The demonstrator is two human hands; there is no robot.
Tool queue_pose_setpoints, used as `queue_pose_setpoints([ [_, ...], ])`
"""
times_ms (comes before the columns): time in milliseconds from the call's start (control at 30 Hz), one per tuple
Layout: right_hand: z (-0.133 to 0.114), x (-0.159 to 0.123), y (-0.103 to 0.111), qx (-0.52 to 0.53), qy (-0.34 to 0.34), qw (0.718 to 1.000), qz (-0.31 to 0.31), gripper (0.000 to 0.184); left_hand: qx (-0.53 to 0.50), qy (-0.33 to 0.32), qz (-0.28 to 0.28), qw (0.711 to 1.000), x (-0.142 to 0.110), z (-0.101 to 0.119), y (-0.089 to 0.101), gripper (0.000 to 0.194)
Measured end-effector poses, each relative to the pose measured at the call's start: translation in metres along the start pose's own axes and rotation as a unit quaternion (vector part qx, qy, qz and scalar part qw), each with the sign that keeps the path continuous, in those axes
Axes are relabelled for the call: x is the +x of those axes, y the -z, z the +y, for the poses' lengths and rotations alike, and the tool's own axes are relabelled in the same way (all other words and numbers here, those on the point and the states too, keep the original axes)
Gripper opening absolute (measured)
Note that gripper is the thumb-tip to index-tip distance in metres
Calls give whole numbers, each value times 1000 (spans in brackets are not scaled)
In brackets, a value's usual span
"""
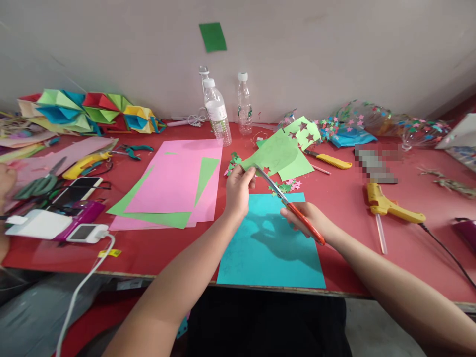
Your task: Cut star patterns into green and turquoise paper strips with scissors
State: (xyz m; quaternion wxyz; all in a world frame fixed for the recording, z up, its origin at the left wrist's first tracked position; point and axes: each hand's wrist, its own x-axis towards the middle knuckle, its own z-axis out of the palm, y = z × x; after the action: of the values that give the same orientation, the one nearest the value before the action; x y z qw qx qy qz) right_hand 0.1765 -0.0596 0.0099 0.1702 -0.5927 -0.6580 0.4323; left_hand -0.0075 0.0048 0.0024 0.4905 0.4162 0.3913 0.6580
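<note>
Pinched between the thumb and fingers of my left hand (238, 191) is a light green paper piece (280, 151), reaching out to the right. My right hand (312, 220) grips orange-handled scissors (277, 188) whose blades point up and left. Their tips meet the paper's edge beside my left thumb; whether the blades are parted I cannot tell. Beneath both hands lies a blue paper sheet (267, 263), shaded by them. Behind the held piece are another green sheet (297, 167) and a green strip with star-shaped holes (310, 130). Small paper stars (288, 187) lie near the blades.
Pink sheets (167, 173) lie to the left. Plastic bottles (219, 116) stand behind. On the right are a yellow utility knife (334, 161) and a yellow glue gun (396, 208). A power strip (84, 220) sits left, near another person's hand (6, 181).
</note>
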Motion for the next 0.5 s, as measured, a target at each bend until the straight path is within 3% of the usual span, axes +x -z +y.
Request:
queue_pose_setpoints([
  [500,-16,-5,3,64,-76,995,-12,59,21,0,-16,1000,2,0,2,26],
])
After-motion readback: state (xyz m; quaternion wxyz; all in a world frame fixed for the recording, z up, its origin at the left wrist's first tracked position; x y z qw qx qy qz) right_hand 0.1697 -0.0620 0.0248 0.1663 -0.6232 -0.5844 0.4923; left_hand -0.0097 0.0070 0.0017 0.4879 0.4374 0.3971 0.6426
